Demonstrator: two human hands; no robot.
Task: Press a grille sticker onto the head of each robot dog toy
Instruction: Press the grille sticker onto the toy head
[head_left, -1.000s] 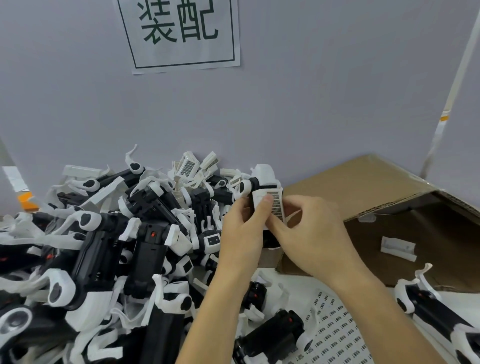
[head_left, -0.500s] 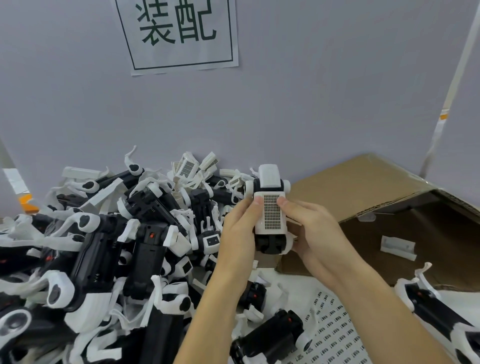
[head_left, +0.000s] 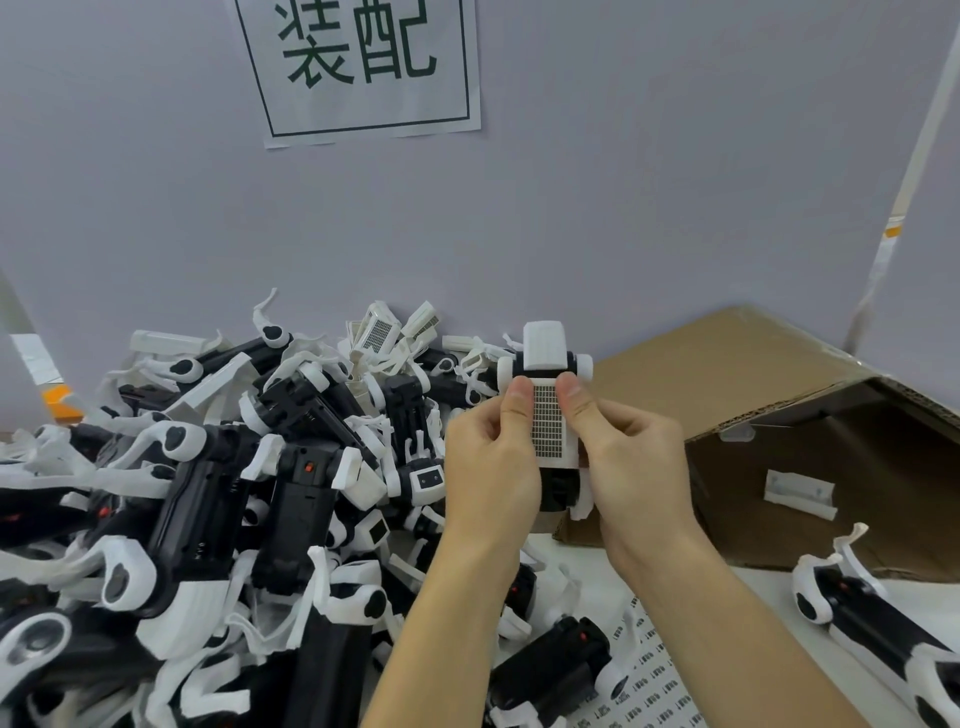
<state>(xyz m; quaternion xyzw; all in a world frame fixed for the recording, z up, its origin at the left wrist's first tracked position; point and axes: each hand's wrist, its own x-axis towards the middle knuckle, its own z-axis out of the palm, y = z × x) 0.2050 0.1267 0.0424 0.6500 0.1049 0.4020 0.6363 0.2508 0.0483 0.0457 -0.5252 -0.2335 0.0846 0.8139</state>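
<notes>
I hold a black and white robot dog toy (head_left: 543, 353) upright in the middle of the view, with both hands around it. A grey grille sticker (head_left: 548, 422) lies on its white head. My left hand (head_left: 491, 467) grips the toy's left side, thumb tip on the sticker's upper left edge. My right hand (head_left: 636, 465) grips the right side, thumb tip on the sticker's upper right edge. The toy's lower body is partly hidden behind my palms.
A big pile of black and white robot dog toys (head_left: 208, 493) fills the left. A sticker sheet (head_left: 649, 675) lies at the bottom between my forearms. An open cardboard box (head_left: 737, 374) stands at the right, another toy (head_left: 878, 629) in front of it. A wall stands close behind.
My right hand has come off the front of the sticker to the toy's right side. The toy now faces me squarely, and both thumbs rest on the sticker's upper edges.
</notes>
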